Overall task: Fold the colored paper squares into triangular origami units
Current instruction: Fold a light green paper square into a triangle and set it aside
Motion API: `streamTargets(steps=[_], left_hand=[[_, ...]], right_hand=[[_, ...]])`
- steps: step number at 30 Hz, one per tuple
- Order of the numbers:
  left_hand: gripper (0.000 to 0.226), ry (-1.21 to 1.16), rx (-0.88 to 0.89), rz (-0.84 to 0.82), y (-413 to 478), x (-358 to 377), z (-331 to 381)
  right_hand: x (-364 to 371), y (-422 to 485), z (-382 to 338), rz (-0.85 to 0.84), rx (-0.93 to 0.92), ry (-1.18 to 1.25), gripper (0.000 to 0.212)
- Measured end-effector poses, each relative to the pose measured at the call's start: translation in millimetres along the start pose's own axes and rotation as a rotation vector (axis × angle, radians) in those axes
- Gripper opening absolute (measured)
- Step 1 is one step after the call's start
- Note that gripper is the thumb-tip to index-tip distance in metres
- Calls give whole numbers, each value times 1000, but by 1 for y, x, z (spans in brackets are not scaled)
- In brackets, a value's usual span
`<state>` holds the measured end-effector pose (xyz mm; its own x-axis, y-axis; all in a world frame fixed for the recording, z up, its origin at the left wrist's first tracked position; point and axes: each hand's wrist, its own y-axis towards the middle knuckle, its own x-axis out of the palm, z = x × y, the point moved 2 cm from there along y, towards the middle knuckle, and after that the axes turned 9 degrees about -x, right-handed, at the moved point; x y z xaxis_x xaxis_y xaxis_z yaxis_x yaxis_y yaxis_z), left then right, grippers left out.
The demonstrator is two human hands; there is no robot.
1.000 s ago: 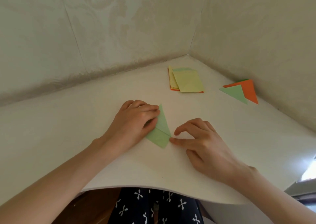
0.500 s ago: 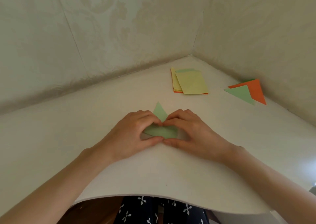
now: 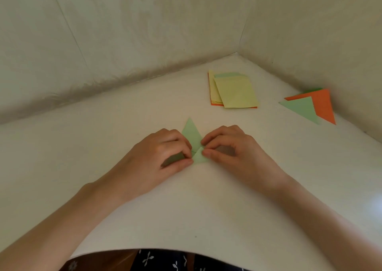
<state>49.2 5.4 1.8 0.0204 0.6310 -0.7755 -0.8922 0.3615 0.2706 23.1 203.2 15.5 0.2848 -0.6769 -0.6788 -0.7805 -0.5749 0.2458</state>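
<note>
Both pinching green paper: left hand, right hand | paper's sides hidden beneath them

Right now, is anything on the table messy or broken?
Only a little: the top yellow sheet lies twisted on the paper stack, so lower sheets peek out at the left and back. Nothing looks torn or spilled.

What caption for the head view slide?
Left hand and right hand pinch a green paper mid-fold on the white table; paper stack, green triangle and orange triangle lie beyond.
</note>
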Motion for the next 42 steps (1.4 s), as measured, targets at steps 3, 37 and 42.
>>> streamTargets(steps=[3, 37, 42], left_hand=[[22, 6, -4, 3, -1, 0, 0], [44, 416, 147, -75, -17, 1, 13], [48, 434, 181, -110, -25, -7, 14]], right_hand=[[4, 3, -2, 24, 9, -16, 6], [4, 1, 1, -116, -15, -357, 38], [4, -1, 0, -109, 0, -333, 35]])
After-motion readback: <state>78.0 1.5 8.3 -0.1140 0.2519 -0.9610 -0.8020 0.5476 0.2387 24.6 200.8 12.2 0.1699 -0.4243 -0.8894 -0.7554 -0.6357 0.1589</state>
